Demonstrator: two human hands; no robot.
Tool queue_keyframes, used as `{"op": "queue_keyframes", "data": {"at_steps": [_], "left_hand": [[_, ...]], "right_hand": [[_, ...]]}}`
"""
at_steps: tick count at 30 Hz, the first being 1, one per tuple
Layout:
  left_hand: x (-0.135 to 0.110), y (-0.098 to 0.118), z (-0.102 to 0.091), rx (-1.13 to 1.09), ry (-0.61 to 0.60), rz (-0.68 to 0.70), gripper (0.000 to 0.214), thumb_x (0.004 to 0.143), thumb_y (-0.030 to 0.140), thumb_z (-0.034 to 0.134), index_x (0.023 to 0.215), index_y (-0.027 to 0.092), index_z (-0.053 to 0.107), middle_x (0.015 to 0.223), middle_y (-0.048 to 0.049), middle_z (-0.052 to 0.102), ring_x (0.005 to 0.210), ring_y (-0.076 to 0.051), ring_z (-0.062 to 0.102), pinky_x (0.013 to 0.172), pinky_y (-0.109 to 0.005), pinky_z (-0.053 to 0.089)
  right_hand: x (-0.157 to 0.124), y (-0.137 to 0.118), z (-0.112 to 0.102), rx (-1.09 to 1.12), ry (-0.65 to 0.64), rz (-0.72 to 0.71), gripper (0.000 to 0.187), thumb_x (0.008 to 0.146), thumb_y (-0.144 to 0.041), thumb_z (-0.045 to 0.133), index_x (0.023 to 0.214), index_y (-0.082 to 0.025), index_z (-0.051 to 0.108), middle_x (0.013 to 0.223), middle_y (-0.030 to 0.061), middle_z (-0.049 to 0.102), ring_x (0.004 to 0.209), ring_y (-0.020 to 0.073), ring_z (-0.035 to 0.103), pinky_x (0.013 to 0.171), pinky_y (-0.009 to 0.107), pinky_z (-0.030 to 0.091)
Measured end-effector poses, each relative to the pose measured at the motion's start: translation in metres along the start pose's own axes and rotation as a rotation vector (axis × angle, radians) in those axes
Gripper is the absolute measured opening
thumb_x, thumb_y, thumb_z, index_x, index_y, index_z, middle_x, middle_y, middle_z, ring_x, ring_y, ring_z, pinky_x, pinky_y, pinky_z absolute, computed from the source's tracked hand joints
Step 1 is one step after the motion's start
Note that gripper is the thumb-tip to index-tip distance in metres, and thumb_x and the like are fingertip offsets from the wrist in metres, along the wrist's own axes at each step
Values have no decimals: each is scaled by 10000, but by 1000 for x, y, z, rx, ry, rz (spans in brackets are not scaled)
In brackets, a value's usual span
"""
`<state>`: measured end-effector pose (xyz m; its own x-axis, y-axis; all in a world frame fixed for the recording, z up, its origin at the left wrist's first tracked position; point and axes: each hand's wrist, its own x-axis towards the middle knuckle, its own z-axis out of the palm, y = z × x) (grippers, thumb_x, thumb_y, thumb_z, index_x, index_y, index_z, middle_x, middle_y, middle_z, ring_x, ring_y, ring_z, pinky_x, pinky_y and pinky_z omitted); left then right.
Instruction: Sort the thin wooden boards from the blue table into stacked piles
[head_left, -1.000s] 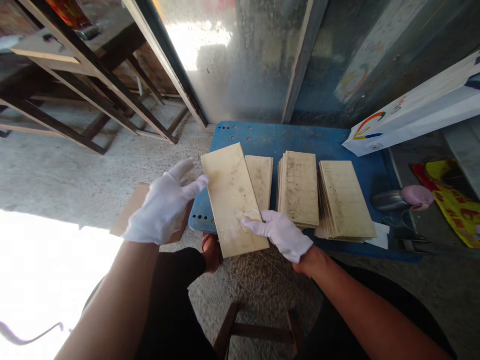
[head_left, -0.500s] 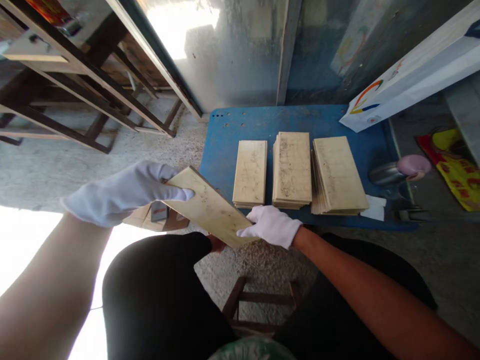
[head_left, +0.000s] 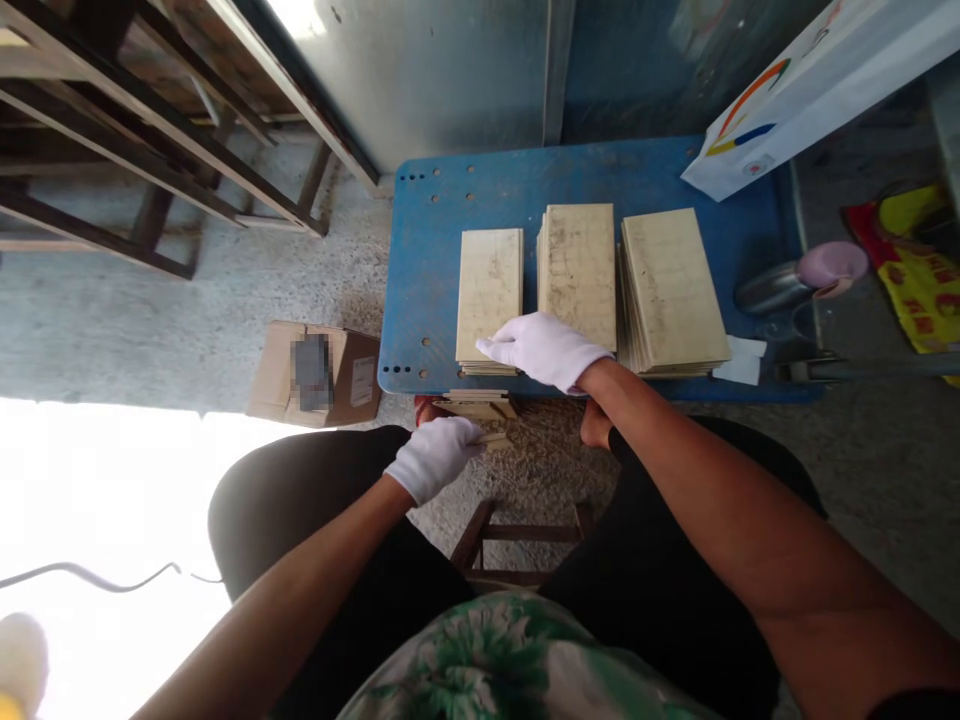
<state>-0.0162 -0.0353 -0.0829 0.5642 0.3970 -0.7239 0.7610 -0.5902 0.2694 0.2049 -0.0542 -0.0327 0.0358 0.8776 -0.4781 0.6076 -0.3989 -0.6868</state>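
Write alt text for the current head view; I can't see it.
A white-gloved right hand is over the near end of the leftmost panel stack on a blue table. The left hand, also gloved, holds a thin pale piece below the table's near edge. A middle stack, a right stack and a white bag are further right.

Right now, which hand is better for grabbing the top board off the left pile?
Probably the right hand: it's at the pile's near edge and looks free. The left hand is farther away, down past the table's near edge, and seems to hold a board.
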Motion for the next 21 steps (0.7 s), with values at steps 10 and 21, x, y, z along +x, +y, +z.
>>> {"op": "queue_keyframes", "data": {"at_steps": [10, 21], "left_hand": [[40, -3, 41, 142, -30, -17, 227, 877, 301, 530, 984, 238, 719, 929, -65, 716, 857, -213, 667, 767, -271, 478], [61, 1, 49, 281, 16, -27, 324, 936, 256, 413, 1089, 181, 689, 907, -139, 687, 848, -278, 687, 720, -347, 514]], "right_hand": [[0, -4, -3, -45, 8, -8, 461, 915, -500, 491, 1009, -126, 745, 890, 99, 716, 824, 191, 632, 744, 297, 444], [0, -6, -4, -55, 10, 7, 466, 927, -496, 491, 1040, -116, 735, 879, 91, 714, 811, 182, 631, 726, 290, 445]]}}
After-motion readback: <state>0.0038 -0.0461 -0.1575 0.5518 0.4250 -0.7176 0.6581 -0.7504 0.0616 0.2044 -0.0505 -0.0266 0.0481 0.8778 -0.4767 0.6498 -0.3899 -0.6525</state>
